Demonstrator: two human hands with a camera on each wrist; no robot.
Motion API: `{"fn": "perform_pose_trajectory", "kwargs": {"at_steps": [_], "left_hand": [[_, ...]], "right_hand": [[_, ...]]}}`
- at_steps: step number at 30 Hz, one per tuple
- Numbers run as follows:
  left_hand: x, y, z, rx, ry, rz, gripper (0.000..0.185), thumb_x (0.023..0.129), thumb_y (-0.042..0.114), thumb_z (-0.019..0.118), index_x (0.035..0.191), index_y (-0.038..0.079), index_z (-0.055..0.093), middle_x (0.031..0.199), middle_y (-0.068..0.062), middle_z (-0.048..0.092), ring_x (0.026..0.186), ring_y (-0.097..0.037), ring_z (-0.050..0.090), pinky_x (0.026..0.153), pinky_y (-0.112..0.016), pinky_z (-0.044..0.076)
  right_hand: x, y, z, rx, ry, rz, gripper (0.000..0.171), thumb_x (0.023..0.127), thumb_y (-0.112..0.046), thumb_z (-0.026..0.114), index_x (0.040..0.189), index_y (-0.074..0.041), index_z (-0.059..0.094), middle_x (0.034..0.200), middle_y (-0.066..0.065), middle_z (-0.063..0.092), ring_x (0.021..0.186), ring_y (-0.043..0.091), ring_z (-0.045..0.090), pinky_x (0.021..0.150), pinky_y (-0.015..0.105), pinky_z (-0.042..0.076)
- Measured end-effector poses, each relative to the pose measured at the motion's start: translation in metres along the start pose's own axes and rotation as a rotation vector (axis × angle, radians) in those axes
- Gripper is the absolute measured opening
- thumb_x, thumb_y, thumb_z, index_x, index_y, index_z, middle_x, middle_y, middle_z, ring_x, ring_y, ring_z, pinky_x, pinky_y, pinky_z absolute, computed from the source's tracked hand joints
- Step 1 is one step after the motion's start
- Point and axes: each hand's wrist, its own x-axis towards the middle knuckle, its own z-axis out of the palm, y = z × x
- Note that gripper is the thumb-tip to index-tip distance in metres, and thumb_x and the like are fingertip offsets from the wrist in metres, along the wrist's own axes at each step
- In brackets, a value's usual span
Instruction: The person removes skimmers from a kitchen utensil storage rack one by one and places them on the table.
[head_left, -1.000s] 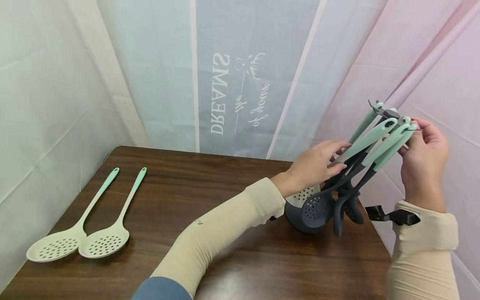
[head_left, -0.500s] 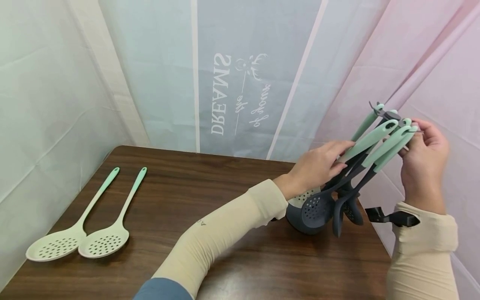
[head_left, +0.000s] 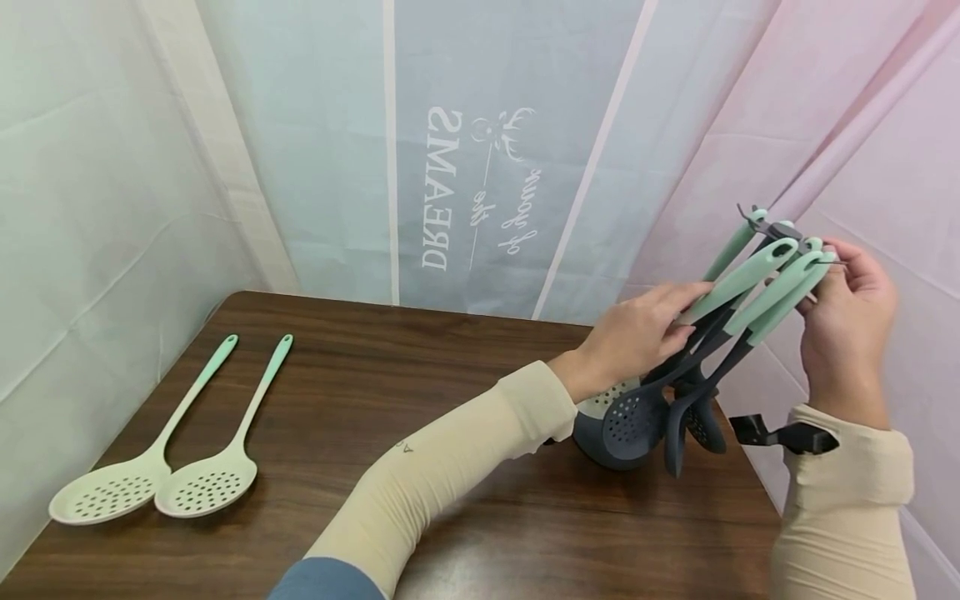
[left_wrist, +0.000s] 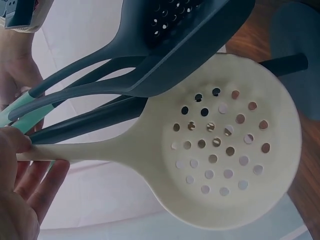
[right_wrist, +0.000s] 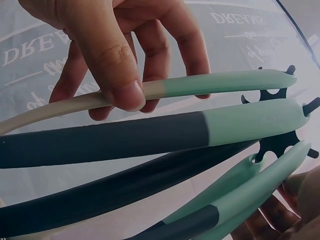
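Observation:
My left hand [head_left: 637,333] pinches the handle of a cream skimmer [left_wrist: 160,135] with a green grip, thumb on one side and fingers on the other. Its broad round head is full of holes. The handle's end is up at the dark hooked top of a utensil rack [head_left: 783,227]. My right hand [head_left: 851,325], fingers curled, grips the rack top beside the green handle ends; those ends partly hide its fingertips. Several dark utensils with green grips hang around the rack, among them a slotted spoon [head_left: 636,421].
Two more cream skimmers with green grips, a larger one [head_left: 112,492] and a smaller one [head_left: 210,483], lie side by side at the left of the brown wooden table [head_left: 420,375]. The rack's dark round base [left_wrist: 295,40] stands at the right. Fabric curtains [head_left: 330,150] enclose the table.
My left hand has shifted slightly to the right, still pinching the skimmer handle. The right hand and the hanging utensils have barely moved.

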Motion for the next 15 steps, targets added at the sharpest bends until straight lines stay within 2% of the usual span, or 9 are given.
{"fn": "perform_pose_trajectory", "kwargs": {"at_steps": [7,15], "left_hand": [[-0.0005,-0.0002,-0.0007,0.007,0.024,-0.014,0.048,0.100,0.013,0.064,0.147,0.008,0.053,0.134,-0.005,0.064,0.097,-0.008,0.067,0.060,-0.009,0.042],[-0.0003,0.0012,-0.0003,-0.022,0.053,-0.016,0.047,0.101,0.015,0.064,0.146,0.009,0.054,0.129,-0.004,0.066,0.101,-0.010,0.068,0.069,-0.009,0.047]], "right_hand": [[0.0007,0.0004,0.0004,0.005,-0.014,0.002,0.009,0.096,0.002,0.066,0.103,0.009,0.066,0.090,0.014,0.068,0.069,0.023,0.075,0.060,0.033,0.061],[0.0021,0.0015,-0.0011,0.005,-0.012,-0.008,0.009,0.097,0.003,0.065,0.102,0.009,0.066,0.089,0.014,0.069,0.069,0.022,0.075,0.059,0.032,0.060]]}}
